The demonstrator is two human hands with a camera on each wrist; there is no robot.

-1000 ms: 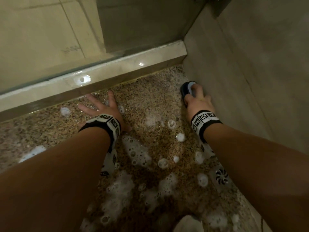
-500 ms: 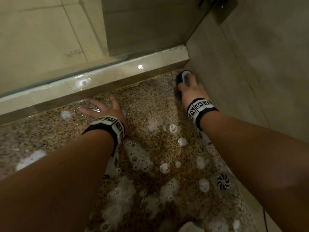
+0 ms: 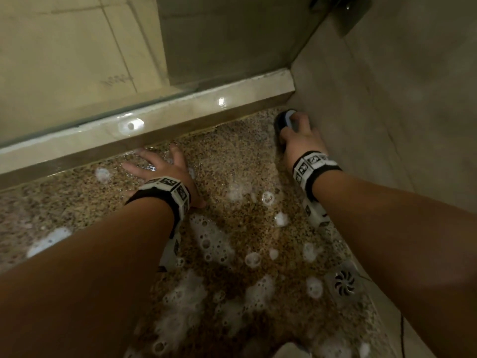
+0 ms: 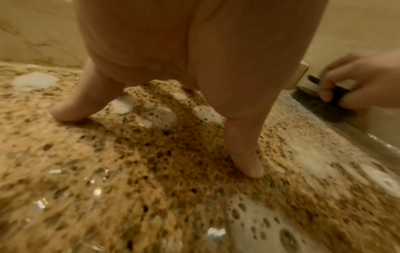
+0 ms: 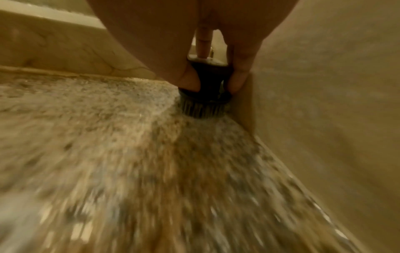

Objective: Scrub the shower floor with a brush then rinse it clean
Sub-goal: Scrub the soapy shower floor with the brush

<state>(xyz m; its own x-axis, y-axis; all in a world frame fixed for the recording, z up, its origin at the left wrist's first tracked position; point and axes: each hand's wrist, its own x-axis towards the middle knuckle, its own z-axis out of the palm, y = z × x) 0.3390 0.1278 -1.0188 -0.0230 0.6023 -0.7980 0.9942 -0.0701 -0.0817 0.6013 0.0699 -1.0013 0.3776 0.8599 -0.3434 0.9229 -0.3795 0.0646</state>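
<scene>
At the far corner of the stall, where the raised threshold (image 3: 160, 117) meets the side wall (image 3: 387, 104), the right hand (image 3: 299, 136) grips a dark scrub brush (image 3: 285, 118), thumb and fingers (image 5: 237, 82) curled round its body, bristles pressed to the speckled shower floor (image 3: 232, 161) just beside the wall. Left hand (image 3: 157, 169) lies flat on the wet stone with fingers spread and straight, holding nothing, apparently as a brace. Patches of foam (image 3: 214, 244) and a film of water cover the middle of the floor up to the round drain (image 3: 343, 280). Judged from this, scrubbing is under way and has reached the corner; how much of the floor is already worked cannot be told. Suds lie unrinsed, so the rinse appears wholly outstanding
</scene>
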